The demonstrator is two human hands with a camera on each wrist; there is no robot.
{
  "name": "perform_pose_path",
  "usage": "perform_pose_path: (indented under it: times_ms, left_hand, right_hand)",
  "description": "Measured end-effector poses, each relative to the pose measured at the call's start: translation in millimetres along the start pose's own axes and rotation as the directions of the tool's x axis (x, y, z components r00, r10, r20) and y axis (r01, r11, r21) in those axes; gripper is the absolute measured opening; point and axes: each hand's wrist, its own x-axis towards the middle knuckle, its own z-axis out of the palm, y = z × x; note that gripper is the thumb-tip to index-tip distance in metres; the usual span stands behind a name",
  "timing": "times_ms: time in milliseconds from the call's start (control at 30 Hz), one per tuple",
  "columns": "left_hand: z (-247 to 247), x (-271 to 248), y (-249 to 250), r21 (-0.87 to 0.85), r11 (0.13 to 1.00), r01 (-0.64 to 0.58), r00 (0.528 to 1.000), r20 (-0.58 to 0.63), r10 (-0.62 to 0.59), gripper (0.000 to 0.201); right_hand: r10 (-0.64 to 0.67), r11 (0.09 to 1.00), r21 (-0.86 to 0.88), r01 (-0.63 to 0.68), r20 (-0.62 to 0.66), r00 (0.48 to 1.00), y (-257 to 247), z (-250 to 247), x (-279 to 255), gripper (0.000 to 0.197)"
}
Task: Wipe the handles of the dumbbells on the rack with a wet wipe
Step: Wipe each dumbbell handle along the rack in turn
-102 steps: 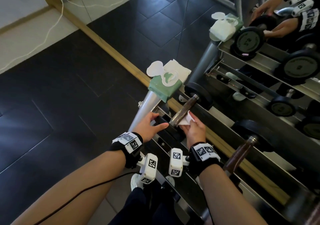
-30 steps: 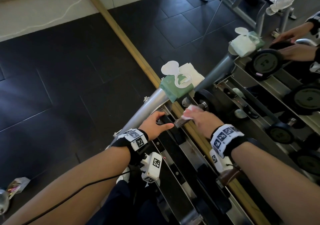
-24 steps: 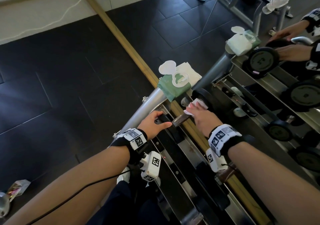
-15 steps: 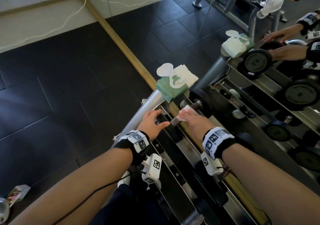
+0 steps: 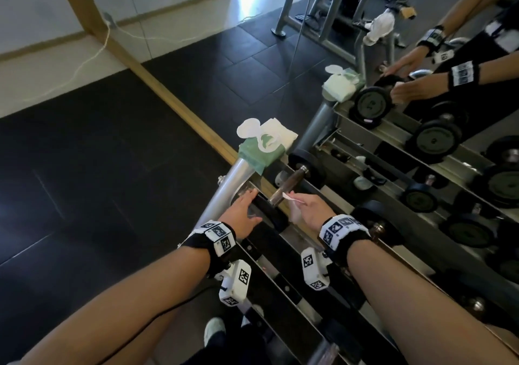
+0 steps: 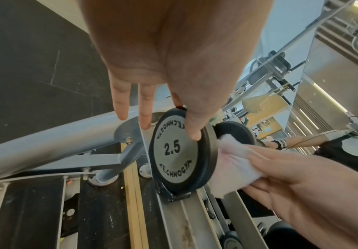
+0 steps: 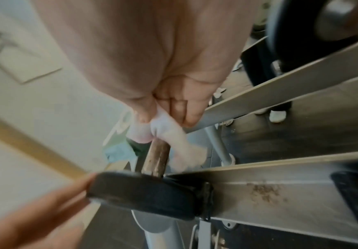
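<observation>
A small dumbbell lies on the top rail of the rack (image 5: 306,241), its brown worn handle (image 5: 287,188) bare along most of its length. My left hand (image 5: 245,211) rests with straight fingers on the near black plate (image 6: 175,151), marked 2.5, thumb on its rim. My right hand (image 5: 306,207) pinches a crumpled white wet wipe (image 5: 293,206) beside the near end of the handle. In the right wrist view the wipe (image 7: 174,136) touches the handle (image 7: 157,160) just above the near plate.
A green wet-wipe pack (image 5: 261,151) with its white lid open sits on the rack's grey post. A mirror behind the rack repeats everything. Another dumbbell (image 5: 375,225) lies to the right, lower rails below. Black floor tiles lie to the left.
My right hand has slid the wipe back along the handle from the far plate to the near end. The left hand has stayed on the near plate. The head view has tilted up.
</observation>
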Motion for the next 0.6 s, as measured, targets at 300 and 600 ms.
perform_pose_path:
  times_ms: [300, 600]
  left_hand:
    - [16, -10, 28, 0.012, 0.99, -0.14, 0.984, -0.114, 0.14, 0.071]
    - [67, -32, 76, -0.199, 0.947, -0.252, 0.954, 0.111, 0.278, 0.065]
  right_hand:
    - [0.022, 0.995, 0.099, -0.014, -0.081, 0.996, 21, -62, -59, 0.031]
    - [-0.072, 0.99, -0.128, 0.059, -0.106, 0.992, 60, -105, -96, 0.03]
